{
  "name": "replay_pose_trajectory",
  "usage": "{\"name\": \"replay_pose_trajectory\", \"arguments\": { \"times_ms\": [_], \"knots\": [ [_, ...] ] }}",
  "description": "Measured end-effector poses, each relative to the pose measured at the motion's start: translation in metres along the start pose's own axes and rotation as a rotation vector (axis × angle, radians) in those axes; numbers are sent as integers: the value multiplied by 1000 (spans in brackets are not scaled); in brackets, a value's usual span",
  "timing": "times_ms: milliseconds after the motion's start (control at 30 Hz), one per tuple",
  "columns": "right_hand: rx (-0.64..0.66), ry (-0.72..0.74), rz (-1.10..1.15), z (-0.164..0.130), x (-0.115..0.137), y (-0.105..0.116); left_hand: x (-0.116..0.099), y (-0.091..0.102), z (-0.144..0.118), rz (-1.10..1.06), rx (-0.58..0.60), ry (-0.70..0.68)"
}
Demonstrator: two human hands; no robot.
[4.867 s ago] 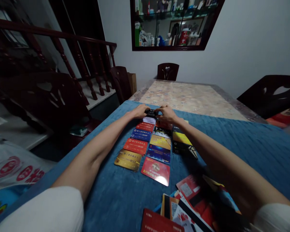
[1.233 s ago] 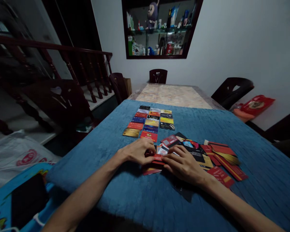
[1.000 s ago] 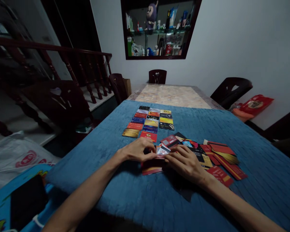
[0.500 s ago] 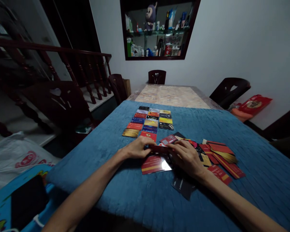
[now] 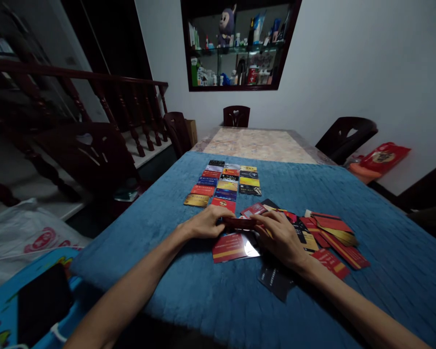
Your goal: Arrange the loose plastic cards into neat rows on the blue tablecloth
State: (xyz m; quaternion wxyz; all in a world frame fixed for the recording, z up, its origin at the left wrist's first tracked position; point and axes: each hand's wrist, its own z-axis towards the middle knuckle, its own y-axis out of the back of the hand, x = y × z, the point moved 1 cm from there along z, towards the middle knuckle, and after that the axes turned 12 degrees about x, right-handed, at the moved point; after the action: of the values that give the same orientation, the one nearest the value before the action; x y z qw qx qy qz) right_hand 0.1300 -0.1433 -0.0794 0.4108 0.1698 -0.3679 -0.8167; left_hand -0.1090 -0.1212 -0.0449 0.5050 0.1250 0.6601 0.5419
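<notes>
Two-handed grip: left hand (image 5: 208, 222) and right hand (image 5: 280, 238), both curled, pinched a dark-red rectangular plastic card (image 5: 240, 223) by opposite ends.

Near red card (image 5: 229, 247) v. glossy plastic; blue cloth (image 5: 199, 286) matt w/ ribs; far chair (image 5: 229, 118) wood.

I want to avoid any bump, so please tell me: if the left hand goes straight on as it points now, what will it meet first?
Past the dark red card that it holds, the left hand would probably meet the right hand first, at the card's other end. Exact depth is unclear.
</notes>
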Motion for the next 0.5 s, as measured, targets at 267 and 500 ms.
{"name": "replay_pose_trajectory", "arguments": {
  "times_ms": [267,500],
  "knots": [
    [-11,-22,-10,0,-1,1,1,-2,0,48,-31,8],
    [15,-27,-38,0,0,0,4,-4,1,53,-91,26]
  ]
}}
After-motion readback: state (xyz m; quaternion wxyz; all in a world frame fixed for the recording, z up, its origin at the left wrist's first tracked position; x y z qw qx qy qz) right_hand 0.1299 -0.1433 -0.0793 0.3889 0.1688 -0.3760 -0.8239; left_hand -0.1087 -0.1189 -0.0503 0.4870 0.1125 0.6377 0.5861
